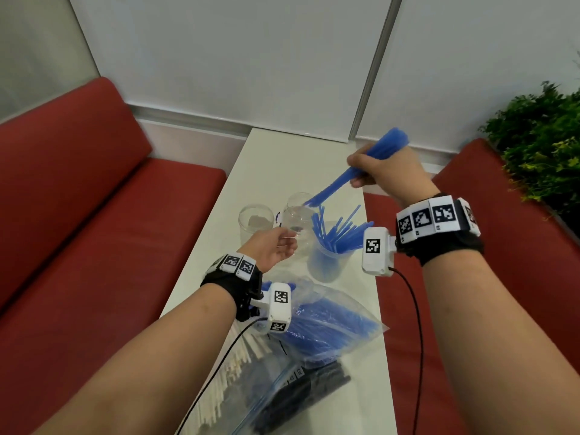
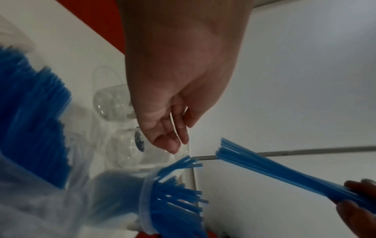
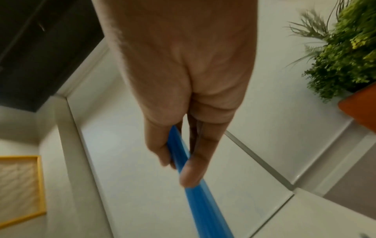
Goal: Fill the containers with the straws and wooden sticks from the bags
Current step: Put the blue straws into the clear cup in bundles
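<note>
- While I watch from the head view, right hand (image 1: pixel 387 169) grips a bundle of blue straws (image 1: pixel 351 174), fingers curled round it, raised above the worktop (image 1: pixel 270 171), lower tips angled toward the clear jar (image 1: pixel 296 215).
- Left hand (image 1: pixel 270 248) loosely curled, holding nothing, just beside that jar; can't tell if it touches.
- Plastic cup (image 1: pixel 326 262) near jar, already packed with blue straws.
- Empty clear container (image 1: pixel 255 221) left of jar.
- Zip bags (image 1: pixel 314 346) at near edge of worktop: blue straws, black straws, wooden sticks (image 1: pixel 232 372).
</note>
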The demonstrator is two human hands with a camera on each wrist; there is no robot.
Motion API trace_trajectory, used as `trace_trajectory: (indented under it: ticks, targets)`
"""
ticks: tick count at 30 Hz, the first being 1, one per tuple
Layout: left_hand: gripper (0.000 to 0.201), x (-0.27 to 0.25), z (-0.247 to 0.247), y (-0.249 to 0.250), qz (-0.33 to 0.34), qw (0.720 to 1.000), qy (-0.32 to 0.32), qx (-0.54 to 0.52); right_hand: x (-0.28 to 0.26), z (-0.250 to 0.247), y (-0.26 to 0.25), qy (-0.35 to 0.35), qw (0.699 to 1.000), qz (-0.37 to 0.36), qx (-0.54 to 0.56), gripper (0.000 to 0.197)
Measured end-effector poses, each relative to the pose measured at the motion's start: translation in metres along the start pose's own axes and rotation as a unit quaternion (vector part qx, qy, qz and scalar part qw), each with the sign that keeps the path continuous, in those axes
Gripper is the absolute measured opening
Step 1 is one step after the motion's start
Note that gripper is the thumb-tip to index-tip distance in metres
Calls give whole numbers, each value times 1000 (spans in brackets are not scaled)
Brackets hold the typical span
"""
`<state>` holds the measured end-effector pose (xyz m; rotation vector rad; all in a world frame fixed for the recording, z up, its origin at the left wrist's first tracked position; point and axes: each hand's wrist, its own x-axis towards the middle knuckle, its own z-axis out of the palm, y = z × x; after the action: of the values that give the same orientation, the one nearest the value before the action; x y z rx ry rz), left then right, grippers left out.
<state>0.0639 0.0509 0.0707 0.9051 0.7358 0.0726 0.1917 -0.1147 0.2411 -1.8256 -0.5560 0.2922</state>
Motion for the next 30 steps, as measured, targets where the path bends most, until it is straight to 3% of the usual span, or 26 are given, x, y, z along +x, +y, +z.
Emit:
trace_trajectory:
  ticks: [2, 4, 6, 8, 12, 15, 18, 21, 22, 24, 26, 28, 30]
  targets:
    - [20, 4, -7, -7, 9, 994, 28, 109, 14, 2, 21, 61, 998, 8, -20, 9]
    - [15, 9, -14, -14, 26, 969, 55, 240, 24, 10, 48, 78, 995, 32, -56, 6]
    - [10, 16, -23, -23, 53, 910, 60, 407, 30, 22, 77, 84, 990, 64, -90, 11]
    - [11, 19, -31, -30, 63, 837, 15, 543, 32, 33, 103, 93, 985, 107, -102, 6]
    - [21, 19, -33, -43, 84, 749, -133, 643, 32, 48, 146, 65, 972, 170, -151, 24]
    - [21, 22, -31, -57, 122, 656, -193, 720, 30, 55, 152, 77, 977, 120, -160, 28]
    - [25, 27, -35, -73, 121, 610, -209, 755, 27, 57, 148, 127, 975, 10, -181, 41]
    - [22, 30, -36, -82, 114, 556, -173, 805, 21, 64, 149, 163, 946, -113, -256, 37]
    - [20, 30, -35, -83, 118, 540, -165, 817, 18, 67, 152, 134, 933, -112, -315, 37]
    - [17, 29, -32, -83, 140, 519, -150, 830, 10, 74, 162, 27, 899, -25, -437, 46]
    - [17, 28, -30, -81, 145, 508, -139, 838, 4, 76, 172, -46, 875, 45, -480, 57]
    - [18, 26, -28, -78, 131, 493, -137, 849, 0, 74, 173, -42, 892, 42, -449, 58]
    - [19, 25, -26, -75, 116, 483, -140, 857, -1, 71, 168, 12, 922, 8, -387, 51]
